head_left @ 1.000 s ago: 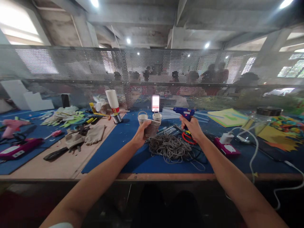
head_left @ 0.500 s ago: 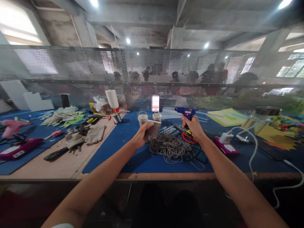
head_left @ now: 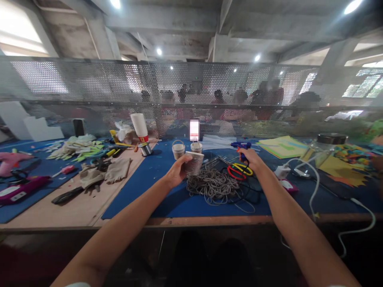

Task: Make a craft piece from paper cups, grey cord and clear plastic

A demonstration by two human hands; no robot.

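Note:
My left hand (head_left: 177, 171) is closed round a paper cup (head_left: 194, 162) partly wrapped in grey cord, held just above the blue mat (head_left: 167, 191). My right hand (head_left: 251, 159) grips the handle of a blue glue gun (head_left: 241, 146), low over the mat to the right of the cup. Between the hands lies a loose pile of grey cord (head_left: 214, 185). Red-and-yellow scissors (head_left: 237, 170) lie just below my right hand. Two small cord-wrapped cups with handles (head_left: 178, 150) stand behind the held cup.
A stack of paper cups on a metal spool (head_left: 141, 129) stands at the back left, with gloves (head_left: 104, 172), green cut-outs and pink glue guns (head_left: 12, 159) further left. Coloured paper sheets (head_left: 281, 146), a jar (head_left: 329, 145) and white cables (head_left: 314, 187) lie right. A perforated metal screen (head_left: 89, 87) backs the table; people sit behind it.
My right hand has lowered the glue gun from a raised position down and to the right, near the mat. My left hand has tilted the cup slightly.

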